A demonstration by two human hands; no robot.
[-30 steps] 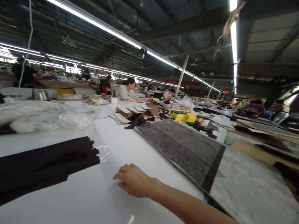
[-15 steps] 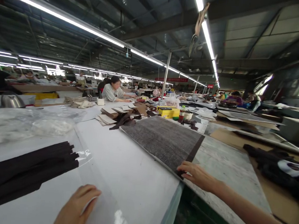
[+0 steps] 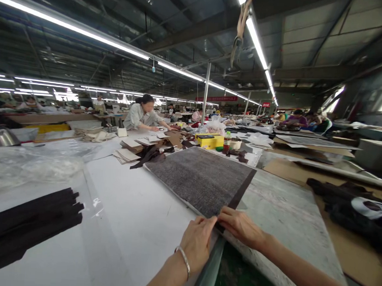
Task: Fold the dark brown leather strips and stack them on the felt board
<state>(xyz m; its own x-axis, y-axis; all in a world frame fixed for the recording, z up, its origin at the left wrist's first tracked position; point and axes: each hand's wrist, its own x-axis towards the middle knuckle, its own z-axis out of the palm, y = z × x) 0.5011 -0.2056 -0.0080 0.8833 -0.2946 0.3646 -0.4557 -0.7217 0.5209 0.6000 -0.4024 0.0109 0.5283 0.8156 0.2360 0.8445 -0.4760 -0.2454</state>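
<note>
A flat panel with a mottled grey-brown top [image 3: 198, 178] lies on the table, with a dark fabric strip [image 3: 244, 187] along its right edge. At the panel's near corner my right hand [image 3: 239, 226] is closed, its fingertips pinched on the end of the strip. My left hand [image 3: 199, 239], with a bracelet [image 3: 183, 261] at the wrist, meets it there. The left fingers are closed and bent down at the corner; what lies between them is hidden.
A stack of dark fabric strips [image 3: 24, 229] lies at left, near clear plastic sheeting [image 3: 39, 163]. A yellow box [image 3: 210, 141] and a bottle [image 3: 227, 142] stand behind the panel. Dark cloth [image 3: 346, 206] lies on cardboard at right. A co-worker [image 3: 140, 115] leans over the table's far side.
My left hand has moved right and forward from the white tabletop to the panel's near corner, beside my right hand. My right hand stays at that corner. The view has shifted slightly.
</note>
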